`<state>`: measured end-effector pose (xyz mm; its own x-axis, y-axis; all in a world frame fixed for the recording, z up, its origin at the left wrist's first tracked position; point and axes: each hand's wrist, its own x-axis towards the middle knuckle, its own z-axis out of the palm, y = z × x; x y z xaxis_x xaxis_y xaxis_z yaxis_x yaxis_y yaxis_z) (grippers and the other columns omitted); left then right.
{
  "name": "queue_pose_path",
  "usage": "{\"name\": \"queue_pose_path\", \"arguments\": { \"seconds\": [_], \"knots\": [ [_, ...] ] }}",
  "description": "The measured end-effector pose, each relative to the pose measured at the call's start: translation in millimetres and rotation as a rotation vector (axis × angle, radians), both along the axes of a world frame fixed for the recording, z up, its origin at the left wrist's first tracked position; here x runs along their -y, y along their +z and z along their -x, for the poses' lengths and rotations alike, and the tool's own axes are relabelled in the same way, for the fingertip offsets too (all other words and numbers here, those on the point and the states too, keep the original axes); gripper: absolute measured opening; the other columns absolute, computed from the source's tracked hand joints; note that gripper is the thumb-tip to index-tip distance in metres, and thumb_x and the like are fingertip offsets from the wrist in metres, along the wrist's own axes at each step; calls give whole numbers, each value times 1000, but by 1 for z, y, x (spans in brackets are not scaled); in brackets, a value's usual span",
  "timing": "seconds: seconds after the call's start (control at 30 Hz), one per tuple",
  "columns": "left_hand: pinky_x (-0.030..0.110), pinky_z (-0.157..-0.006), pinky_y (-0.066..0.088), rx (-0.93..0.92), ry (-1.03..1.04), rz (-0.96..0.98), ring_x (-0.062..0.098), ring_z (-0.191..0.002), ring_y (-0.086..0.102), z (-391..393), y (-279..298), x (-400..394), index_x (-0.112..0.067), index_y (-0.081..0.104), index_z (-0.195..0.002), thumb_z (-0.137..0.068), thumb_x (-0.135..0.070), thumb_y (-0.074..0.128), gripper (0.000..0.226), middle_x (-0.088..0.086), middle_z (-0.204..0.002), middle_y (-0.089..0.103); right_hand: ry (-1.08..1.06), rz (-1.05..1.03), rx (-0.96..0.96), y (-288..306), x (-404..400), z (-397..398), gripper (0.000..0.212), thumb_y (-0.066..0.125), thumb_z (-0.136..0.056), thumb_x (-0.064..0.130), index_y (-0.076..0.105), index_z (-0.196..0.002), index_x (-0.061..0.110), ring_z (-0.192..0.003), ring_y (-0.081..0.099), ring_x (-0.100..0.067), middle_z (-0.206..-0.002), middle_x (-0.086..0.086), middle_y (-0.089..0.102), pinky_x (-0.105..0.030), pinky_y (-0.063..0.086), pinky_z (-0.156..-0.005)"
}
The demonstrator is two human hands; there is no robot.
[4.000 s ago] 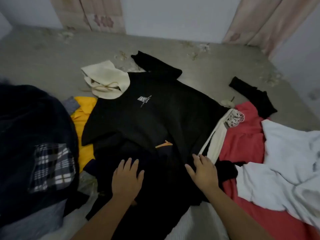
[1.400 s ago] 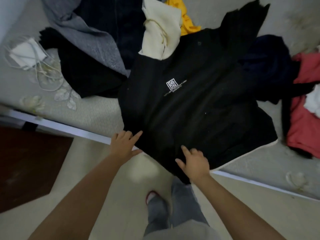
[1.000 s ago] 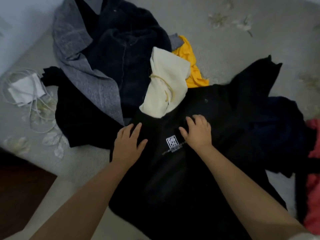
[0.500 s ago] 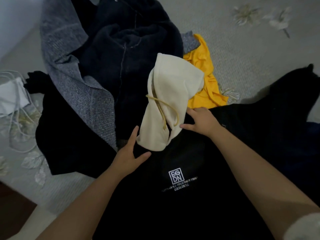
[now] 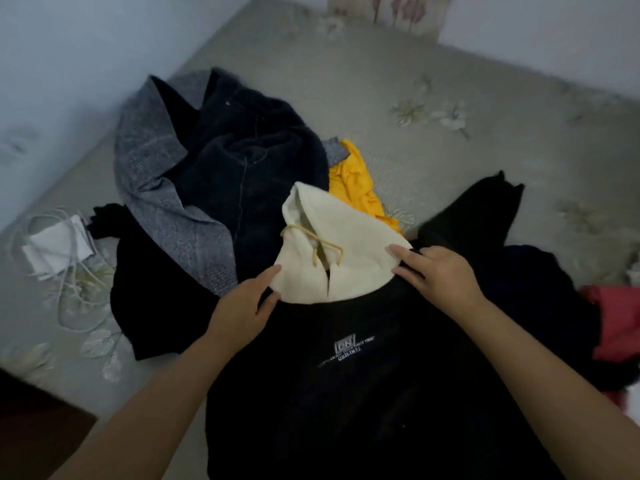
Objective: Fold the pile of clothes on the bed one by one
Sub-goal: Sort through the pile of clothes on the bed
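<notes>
A black hoodie point(image 5: 363, 386) with a small white chest logo lies spread flat on the grey bed point(image 5: 450, 140). Its cream hood point(image 5: 332, 251), with a tan drawstring, points away from me. My left hand point(image 5: 242, 306) rests flat at the hood's left base, fingers apart, thumb under the hood's edge. My right hand point(image 5: 440, 275) lies at the hood's right base, fingers spread and touching the cream cloth. One black sleeve point(image 5: 485, 209) reaches toward the far right.
A heap of dark blue and grey clothes point(image 5: 214, 174) lies left of the hood, with a yellow garment point(image 5: 356, 181) behind it. A red garment point(image 5: 613, 320) shows at the right edge. White cables and a white cloth point(image 5: 55, 251) lie at far left.
My hands moved up from the hoodie's hem to its chest and then to the base of the hood. My view rose from the bed's edge toward the hood.
</notes>
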<state>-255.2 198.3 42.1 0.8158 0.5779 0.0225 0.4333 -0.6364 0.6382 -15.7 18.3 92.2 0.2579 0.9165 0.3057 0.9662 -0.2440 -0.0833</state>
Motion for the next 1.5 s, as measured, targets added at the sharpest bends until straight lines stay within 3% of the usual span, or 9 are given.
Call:
{"name": "queue_pose_path", "arguments": {
  "seconds": [0.1,0.3,0.5,0.67,0.83,1.13,1.33,1.4,1.5],
  "knots": [
    [31,-66,42,-59,-75,-254,23,-84,55,17,62,-1,-18,37,-139,-81,-56,26,70,10,-97,55,-73,-22,99,63,30,16,47,89,-51,17,71,-91,-1,-42,52,-28,-50,-13,53,-29,43,-40],
    [34,-45,41,218,-200,-659,31,-52,53,64,228,40,0,60,-116,-81,-40,37,58,17,-69,52,-262,-313,402,212,114,105,60,52,-72,51,70,-96,0,-53,57,-28,-60,-12,60,-30,43,-50],
    [38,-46,44,482,-114,-921,34,-53,54,130,358,99,1,64,-110,-79,-37,42,54,21,-64,51,-440,-599,668,323,192,200,62,53,-74,53,68,-101,0,-57,58,-30,-64,-13,61,-36,48,-56],
    [43,-51,46,654,-32,-1034,37,-56,56,164,404,123,0,65,-108,-77,-37,46,52,25,-70,54,-497,-730,720,358,224,239,62,54,-76,50,65,-108,-1,-69,62,-38,-79,-17,68,-48,51,-67],
    [46,-54,45,625,-34,-1042,40,-60,55,160,391,119,-2,63,-113,-79,-39,43,54,27,-73,54,-496,-664,692,348,222,239,72,47,-78,59,61,-115,0,-76,60,-42,-88,-20,67,-51,48,-69],
    [35,-49,38,358,-134,-1050,34,-55,52,42,315,77,-4,62,-115,-83,-48,38,60,23,-70,52,-593,-392,608,260,183,134,67,42,-73,60,68,-106,7,-62,60,-27,-74,-7,66,-28,43,-57],
    [30,-43,38,80,-161,-928,30,-50,52,-60,193,45,-6,67,-108,-78,-43,35,58,20,-66,53,-605,-165,321,130,129,38,63,74,-62,53,68,-103,5,-60,60,-28,-72,-12,66,-30,44,-51],
    [29,-41,37,-36,-177,-868,29,-49,52,-77,137,42,-7,69,-105,-77,-43,35,57,19,-64,54,-651,62,107,73,115,25,68,72,-69,48,58,-120,6,-76,60,-30,-89,-14,66,-34,45,-61],
    [29,-45,42,-253,-205,-750,29,-55,56,-85,58,45,-9,65,-113,-79,-47,35,60,18,-72,58,-678,469,-168,-15,105,25,69,35,-90,57,23,-143,15,-109,47,-24,-124,-8,51,-32,37,-82]
  ]
}}
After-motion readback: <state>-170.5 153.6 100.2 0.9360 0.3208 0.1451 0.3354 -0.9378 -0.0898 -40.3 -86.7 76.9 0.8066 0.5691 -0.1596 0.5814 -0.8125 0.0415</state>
